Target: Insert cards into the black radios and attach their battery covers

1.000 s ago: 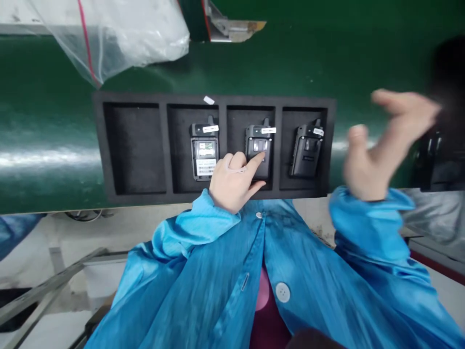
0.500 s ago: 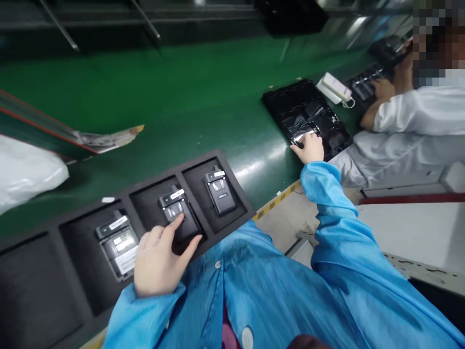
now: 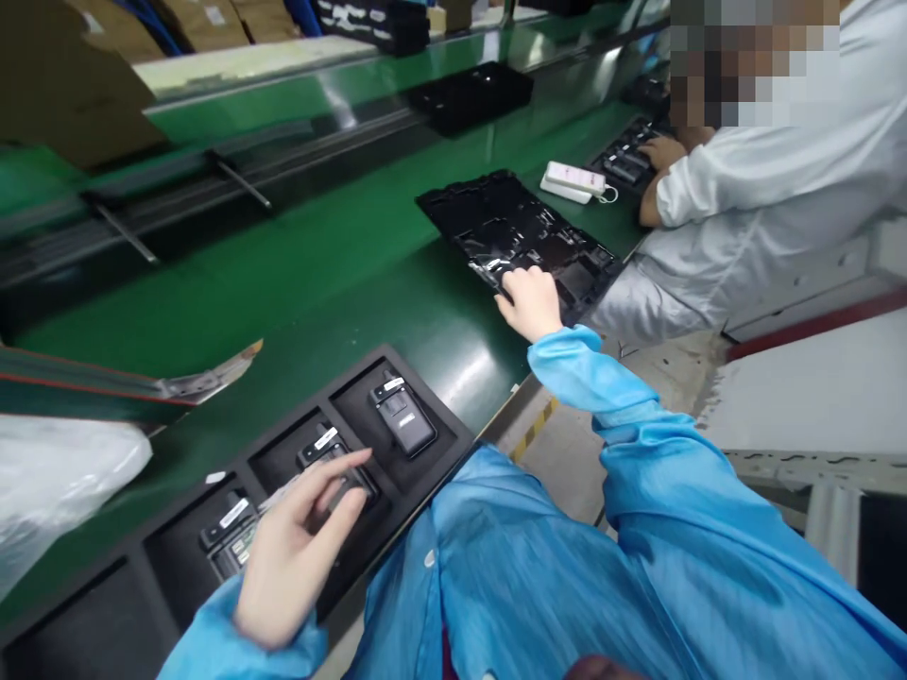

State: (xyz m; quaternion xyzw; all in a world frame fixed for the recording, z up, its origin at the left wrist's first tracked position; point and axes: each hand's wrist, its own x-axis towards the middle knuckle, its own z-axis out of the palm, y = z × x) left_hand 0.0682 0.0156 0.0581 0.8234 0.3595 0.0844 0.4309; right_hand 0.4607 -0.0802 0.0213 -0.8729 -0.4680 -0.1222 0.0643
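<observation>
My left hand (image 3: 294,548) is over the middle handheld device (image 3: 322,449), thumb and index finger apart; it hides much of the device's lower part. The device has a short antenna stub and a white label. To its right, a similar device (image 3: 403,420) lies with a dark back cover on. On the left, a third device (image 3: 231,529) shows an uncovered back, partly behind my hand. All three lie in separate compartments of a black foam tray (image 3: 443,430). My right hand (image 3: 531,300) has curled fingers at the near-left edge of a black plastic tray (image 3: 496,212); what they grip is hidden.
A white-and-pink device with a loop (image 3: 573,179) lies beyond the plastic tray. A co-worker's hand (image 3: 664,151) rests on another black tray (image 3: 624,156) at the right. Metal rods (image 3: 241,179) stick out across the green bench (image 3: 312,321). A plastic bag (image 3: 63,491) lies at left.
My left hand has risen off the middle device's back, and its fingers have turned. My right hand stays at the plastic tray. The camera view has shifted, showing more of the far side.
</observation>
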